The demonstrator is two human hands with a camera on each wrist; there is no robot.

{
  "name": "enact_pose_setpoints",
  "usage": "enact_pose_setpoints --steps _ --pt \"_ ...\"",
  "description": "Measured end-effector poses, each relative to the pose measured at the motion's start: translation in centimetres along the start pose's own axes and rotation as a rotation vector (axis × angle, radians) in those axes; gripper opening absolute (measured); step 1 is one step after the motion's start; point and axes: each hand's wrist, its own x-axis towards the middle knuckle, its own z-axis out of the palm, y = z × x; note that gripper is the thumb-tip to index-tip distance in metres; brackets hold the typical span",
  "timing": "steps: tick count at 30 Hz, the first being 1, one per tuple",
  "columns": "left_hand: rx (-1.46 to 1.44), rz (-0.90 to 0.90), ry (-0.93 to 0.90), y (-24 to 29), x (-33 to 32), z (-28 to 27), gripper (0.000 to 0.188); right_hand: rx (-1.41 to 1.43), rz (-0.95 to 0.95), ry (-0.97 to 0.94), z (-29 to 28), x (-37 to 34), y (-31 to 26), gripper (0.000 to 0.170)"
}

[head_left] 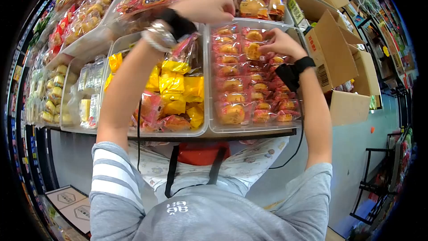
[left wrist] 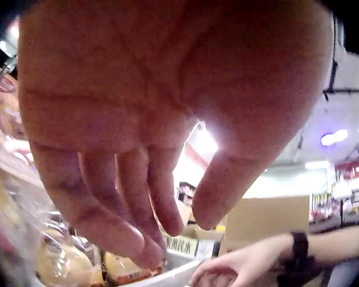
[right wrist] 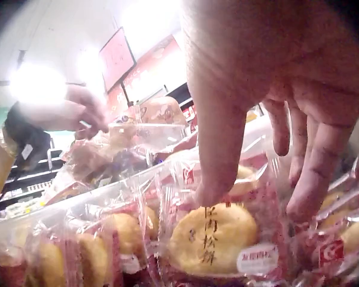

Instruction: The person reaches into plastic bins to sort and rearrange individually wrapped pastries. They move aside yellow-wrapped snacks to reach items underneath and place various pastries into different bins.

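left hand (head_left: 207, 9): empty, fingers loosely bent | right hand (head_left: 286, 44): thumb touching wrapped cake (right wrist: 218, 242), grip: cannot tell

We see a short-sleeved grey shirt (head_left: 209, 216) with a white mark (head_left: 177, 208) on the chest and broad white stripes (head_left: 117, 175) across the left sleeve. Pale trousers (head_left: 154, 163) carry a small coloured print. We make out black wristbands (head_left: 305, 64), a black case (head_left: 287, 76) on the right one, a light bracelet (head_left: 158, 38) on the left wrist, and thin black cables (head_left: 139, 129).
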Motion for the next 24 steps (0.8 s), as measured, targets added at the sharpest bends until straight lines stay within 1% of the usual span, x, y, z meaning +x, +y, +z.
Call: enact_pose_setpoints --steps 1,2,3,4,5,6,7,9,10,12,13,14,15,16,17,18,19,20,21,23,24 --pt "0.065 0.043 0.010 -0.1 -0.2 -0.1 0.027 -0.020 -0.006 0.000 0.0 0.0 0.3 0.065" --pt "-0.154 -0.141 -0.056 0.4 -4.5 -3.8 0.025 -0.093 -0.041 0.096 0.0 0.3 0.2 0.066" --pt "-0.069 -0.240 -0.102 0.5 -6.7 -5.3 0.022 -0.172 -0.062 0.208 -0.8 0.1 0.2 0.067" --pt "-0.090 -0.151 -0.078 1.0 -7.0 -5.2 0.020 -0.195 -0.079 0.259 -1.4 -0.4 0.2 0.066" --pt "-0.061 -0.154 -0.078 -0.3 -11.0 -5.2 0.019 -0.198 -0.109 0.304 -0.9 -0.4 -0.3 0.066" --pt "0.023 -0.231 -0.097 -0.4 -12.6 -4.9 0.018 -0.147 -0.131 0.313 -0.7 -0.5 -0.9 0.058" --pt "0.143 -0.250 -0.038 -0.3 -15.0 -3.6 0.018 -0.137 -0.144 0.305 -0.2 -0.3 -1.6 0.058" --pt "0.027 -0.450 -0.114 -0.6 -15.8 -3.3 0.022 -0.003 -0.188 0.289 0.1 -0.6 -2.0 0.049" --pt "0.030 -0.456 -0.111 -1.1 -16.2 -2.9 0.022 -0.101 -0.289 0.333 0.7 -0.5 -2.1 0.038" --pt "0.147 -0.291 0.063 -1.7 -15.9 -1.4 0.034 -0.068 -0.311 0.327 1.5 -0.3 -1.9 0.036" --pt "0.138 -0.288 0.077 -1.7 -15.4 -0.6 0.034 -0.048 -0.335 0.318 1.4 -0.3 -2.2 0.034" --pt "0.150 -0.298 0.171 -1.6 -14.6 -0.1 0.037 -0.081 -0.360 0.373 1.6 -0.4 -2.4 0.030" --pt "0.154 -0.307 0.275 -1.6 -13.9 0.6 0.039 -0.093 -0.362 0.369 1.7 -0.6 -2.6 0.030" --pt "0.020 -0.350 0.231 -2.5 -12.7 1.4 0.049 -0.093 -0.376 0.374 1.3 -0.6 -2.9 0.028" --pt "0.020 -0.350 0.232 -2.8 -12.6 2.0 0.049 -0.067 -0.381 0.382 1.9 -0.6 -2.8 0.026" --pt "0.256 -0.285 0.226 -2.4 -12.2 2.7 0.056 -0.079 -0.433 0.402 2.1 -0.5 -2.9 0.023" --pt "0.492 -0.217 0.221 -2.1 -11.8 3.2 0.063 -0.032 -0.465 0.386 2.3 -0.7 -3.2 0.022" --pt "0.462 -0.258 0.173 -2.5 -11.7 3.1 0.074 -0.042 -0.473 0.390 2.5 -0.7 -3.3 0.020" --pt "0.462 -0.255 0.176 -2.3 -11.5 3.5 0.074 -0.056 -0.483 0.396 2.6 -0.6 -3.5 0.019" --pt "0.666 -0.225 0.250 -1.9 -11.1 5.0 0.070 -0.044 -0.501 0.376 2.7 -0.9 -3.8 0.018" --pt "0.666 -0.202 0.301 -2.0 -10.9 5.1 0.061 -0.028 -0.517 0.354 2.8 -1.2 -4.1 0.018"
